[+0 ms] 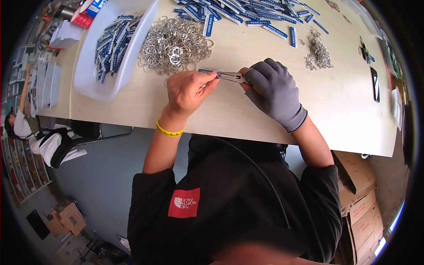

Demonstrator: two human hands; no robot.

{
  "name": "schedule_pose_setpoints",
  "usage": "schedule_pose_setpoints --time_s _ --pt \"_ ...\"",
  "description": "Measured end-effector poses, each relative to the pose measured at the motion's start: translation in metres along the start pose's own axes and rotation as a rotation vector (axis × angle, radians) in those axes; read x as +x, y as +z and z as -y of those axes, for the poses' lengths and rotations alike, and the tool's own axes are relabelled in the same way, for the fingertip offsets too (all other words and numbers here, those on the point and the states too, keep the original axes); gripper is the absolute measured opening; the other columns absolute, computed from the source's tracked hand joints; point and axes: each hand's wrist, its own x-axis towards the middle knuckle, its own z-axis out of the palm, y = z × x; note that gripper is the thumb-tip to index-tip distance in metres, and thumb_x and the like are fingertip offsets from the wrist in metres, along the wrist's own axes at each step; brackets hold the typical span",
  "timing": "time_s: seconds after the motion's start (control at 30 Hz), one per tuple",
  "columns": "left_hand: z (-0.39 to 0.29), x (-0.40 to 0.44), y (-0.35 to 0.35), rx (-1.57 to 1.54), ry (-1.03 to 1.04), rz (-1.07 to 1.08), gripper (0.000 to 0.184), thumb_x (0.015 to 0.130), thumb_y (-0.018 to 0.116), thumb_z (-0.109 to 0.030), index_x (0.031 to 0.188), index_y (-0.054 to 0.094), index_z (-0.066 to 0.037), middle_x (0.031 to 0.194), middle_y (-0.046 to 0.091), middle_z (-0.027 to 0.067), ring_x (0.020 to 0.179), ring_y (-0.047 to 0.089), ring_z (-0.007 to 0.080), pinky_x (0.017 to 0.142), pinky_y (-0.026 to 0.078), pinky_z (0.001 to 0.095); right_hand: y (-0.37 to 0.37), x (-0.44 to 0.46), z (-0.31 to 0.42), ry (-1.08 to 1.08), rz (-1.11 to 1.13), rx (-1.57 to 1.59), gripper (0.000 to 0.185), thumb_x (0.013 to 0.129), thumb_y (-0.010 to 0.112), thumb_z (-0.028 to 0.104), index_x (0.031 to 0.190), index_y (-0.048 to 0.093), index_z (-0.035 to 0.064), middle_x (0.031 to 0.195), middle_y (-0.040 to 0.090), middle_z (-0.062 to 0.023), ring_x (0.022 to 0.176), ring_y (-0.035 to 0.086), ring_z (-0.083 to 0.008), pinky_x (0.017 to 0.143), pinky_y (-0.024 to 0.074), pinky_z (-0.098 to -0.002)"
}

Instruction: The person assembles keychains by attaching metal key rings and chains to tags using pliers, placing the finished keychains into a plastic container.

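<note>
My left hand, bare and with a yellow wristband, is pinched at the tips of the pliers; the small part between its fingers is too small to name. A blue-and-white tag shows just behind those fingertips. Wrapped round the pliers' handles is my right hand in a grey glove. The pliers' jaws point left and touch the fingers of my left hand. Beyond my left hand lies a heap of metal rings. Small metal links are piled beyond my right hand.
Many blue-and-white tags lie at the table's far side. A translucent bin holding more tags stands at the left. A phone and keys lie at the right. Another person is at the far left. Cardboard boxes stand below the table.
</note>
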Motion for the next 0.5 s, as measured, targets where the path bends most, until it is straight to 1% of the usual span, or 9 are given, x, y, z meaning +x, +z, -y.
schedule_pose_setpoints --time_s 0.07,0.27,0.37,0.5 --pt "-0.0006 0.0000 0.0001 -0.005 0.002 -0.006 0.027 0.072 0.084 -0.003 0.092 0.066 -0.008 0.065 0.065 0.0031 0.051 0.059 0.0172 0.046 0.043 0.0294 -0.0021 -0.0005 0.0005 -0.011 0.007 -0.020 0.023 0.078 0.071 0.018 0.098 0.064 0.0116 0.081 0.060 -0.0036 0.073 0.058 -0.0230 0.062 0.0485 -0.0365" --pt "-0.0049 0.0010 -0.0034 -0.014 -0.018 0.072 0.026 0.072 0.084 -0.004 0.092 0.067 -0.008 0.065 0.065 0.0031 0.051 0.059 0.0174 0.047 0.043 0.0292 -0.0014 -0.0080 -0.0038 -0.060 0.035 -0.124 0.025 0.079 0.071 0.020 0.101 0.064 0.0118 0.083 0.060 -0.0029 0.073 0.058 -0.0215 0.061 0.0481 -0.0352" --pt "-0.0047 0.0009 -0.0029 -0.022 -0.013 0.087 0.026 0.073 0.083 -0.004 0.092 0.067 -0.008 0.066 0.065 0.0031 0.051 0.059 0.0170 0.047 0.043 0.0292 -0.0002 -0.0078 -0.0068 -0.066 0.027 -0.075 0.026 0.079 0.071 0.022 0.101 0.064 0.0113 0.085 0.061 -0.0034 0.074 0.059 -0.0218 0.061 0.0477 -0.0353" --pt "-0.0023 0.0005 -0.0013 -0.035 -0.043 0.037 0.026 0.074 0.083 -0.004 0.093 0.067 -0.008 0.066 0.066 0.0034 0.051 0.059 0.0162 0.047 0.043 0.0289 -0.0036 -0.0005 -0.0048 -0.067 0.034 -0.053 0.026 0.079 0.070 0.021 0.102 0.064 0.0108 0.086 0.062 -0.0039 0.075 0.059 -0.0221 0.062 0.0473 -0.0356"
